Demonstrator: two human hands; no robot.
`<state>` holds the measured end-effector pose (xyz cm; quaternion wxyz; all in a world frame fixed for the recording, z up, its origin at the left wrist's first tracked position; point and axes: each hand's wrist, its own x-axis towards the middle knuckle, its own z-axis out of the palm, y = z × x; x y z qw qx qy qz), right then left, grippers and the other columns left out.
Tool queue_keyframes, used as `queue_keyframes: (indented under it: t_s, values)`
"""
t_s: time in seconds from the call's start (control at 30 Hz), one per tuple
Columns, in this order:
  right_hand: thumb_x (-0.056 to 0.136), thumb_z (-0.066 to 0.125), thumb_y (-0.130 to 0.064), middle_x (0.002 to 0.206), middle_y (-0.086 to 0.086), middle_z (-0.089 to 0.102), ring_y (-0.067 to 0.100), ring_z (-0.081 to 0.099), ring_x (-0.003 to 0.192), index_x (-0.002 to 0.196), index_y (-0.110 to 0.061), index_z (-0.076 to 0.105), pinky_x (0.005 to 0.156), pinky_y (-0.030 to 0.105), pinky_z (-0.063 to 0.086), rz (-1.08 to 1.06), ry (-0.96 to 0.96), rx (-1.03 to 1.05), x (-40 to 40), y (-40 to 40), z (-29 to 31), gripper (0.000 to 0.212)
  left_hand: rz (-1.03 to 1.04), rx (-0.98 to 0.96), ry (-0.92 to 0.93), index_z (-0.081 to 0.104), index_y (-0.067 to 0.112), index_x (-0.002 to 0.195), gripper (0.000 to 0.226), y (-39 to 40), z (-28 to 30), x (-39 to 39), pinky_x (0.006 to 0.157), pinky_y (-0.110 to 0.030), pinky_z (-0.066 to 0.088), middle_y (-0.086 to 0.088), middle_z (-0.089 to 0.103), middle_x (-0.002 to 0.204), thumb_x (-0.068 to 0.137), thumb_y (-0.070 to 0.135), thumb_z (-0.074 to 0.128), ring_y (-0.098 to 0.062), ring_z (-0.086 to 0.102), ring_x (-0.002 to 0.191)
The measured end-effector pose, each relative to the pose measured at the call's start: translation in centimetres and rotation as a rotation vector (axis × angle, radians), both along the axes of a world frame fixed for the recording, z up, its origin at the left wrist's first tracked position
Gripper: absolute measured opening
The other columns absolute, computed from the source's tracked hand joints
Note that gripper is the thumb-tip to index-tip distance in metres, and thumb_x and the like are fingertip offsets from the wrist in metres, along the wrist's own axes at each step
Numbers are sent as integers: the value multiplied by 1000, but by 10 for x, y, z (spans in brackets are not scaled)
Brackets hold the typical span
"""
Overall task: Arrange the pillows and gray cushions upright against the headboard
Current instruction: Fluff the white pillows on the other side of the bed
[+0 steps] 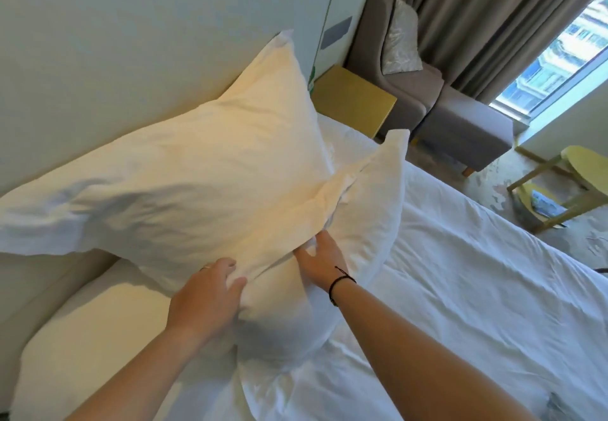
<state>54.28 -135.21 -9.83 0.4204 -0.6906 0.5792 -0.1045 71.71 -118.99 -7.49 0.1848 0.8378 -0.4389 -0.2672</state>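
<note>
A large white pillow [184, 177] leans against the pale headboard [98, 58], its lower edge lifted. My left hand [204, 295] grips that lower edge with curled fingers. My right hand [320, 261] reaches under the same edge, fingers tucked into the fabric between this pillow and a second white pillow [371, 210] lying in front of it. A third white pillow [85, 331] lies flat at the lower left. A silver-gray cushion [399, 38] stands on the armchair, far from the bed.
White duvet [477, 289] covers the bed to the right. A yellow bedside table [353, 99] stands by the headboard, then a gray armchair [368, 55] with footstool [467, 127], curtains and window. A yellow-green side table [572, 183] stands on the floor.
</note>
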Motion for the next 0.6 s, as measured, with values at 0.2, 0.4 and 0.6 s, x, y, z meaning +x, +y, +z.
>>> queue_keyframes:
  t_s: [0.2,0.4,0.6]
  values:
    - [69,62,-75,148,-9,40,20,45,131,142,-50,25,96,39,47,136,169,-13,-10,9,7,85,-143,8,-111,36,40,136,65,5,0,5,82,-39,47,9,53,125,80,70,51,-21,56,116]
    - [83,48,-70,165,-6,-2,25,16,148,147,-53,5,113,56,30,439,422,-340,12,32,17,79,-145,56,-191,51,26,99,21,14,2,9,68,-37,46,-2,64,104,87,42,43,-29,62,94]
    - [91,29,-69,165,-9,0,24,-8,151,151,-42,13,120,52,2,626,422,-291,42,59,5,68,182,57,83,64,22,95,24,19,5,59,69,-37,48,-7,68,99,83,17,44,-32,58,88]
